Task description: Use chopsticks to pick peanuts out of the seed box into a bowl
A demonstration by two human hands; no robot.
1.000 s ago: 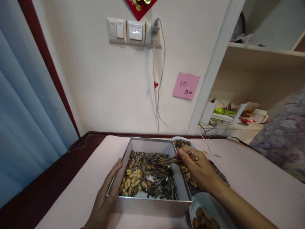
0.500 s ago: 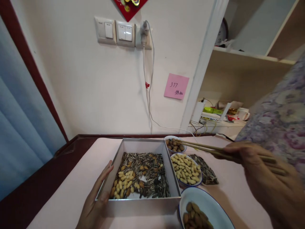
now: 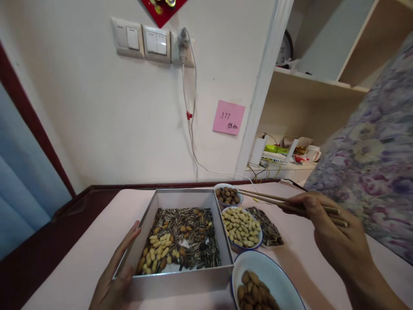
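My right hand (image 3: 329, 228) grips a pair of wooden chopsticks (image 3: 269, 198). Their tips are by the right rim of a small bowl (image 3: 222, 205) of round brown nuts (image 3: 227, 196), with nothing visible between them. My left hand (image 3: 112, 271) holds the left front corner of a square box (image 3: 180, 280), fingers along its outer side and thumb at the front. Inside lie striped sunflower seeds (image 3: 180, 217), peanuts in shells (image 3: 158, 252) and brown almonds (image 3: 185, 228). Beside the box stand a bowl of peanuts (image 3: 241, 227) and a larger blue-rimmed bowl (image 3: 284, 280) with almonds (image 3: 254, 290).
A heap of sunflower seeds (image 3: 264, 226) lies right of the peanuts on pink paper (image 3: 300, 254). A white cord (image 3: 219, 173) runs from the wall socket to the table's back. Floral cloth (image 3: 371, 142) hangs at the right, blue curtain (image 3: 26, 172) at the left.
The view has shifted slightly, moving everything left in the picture. The chopstick tips have drawn back from over the round nuts to the bowl's right rim. My left hand stays on the box.
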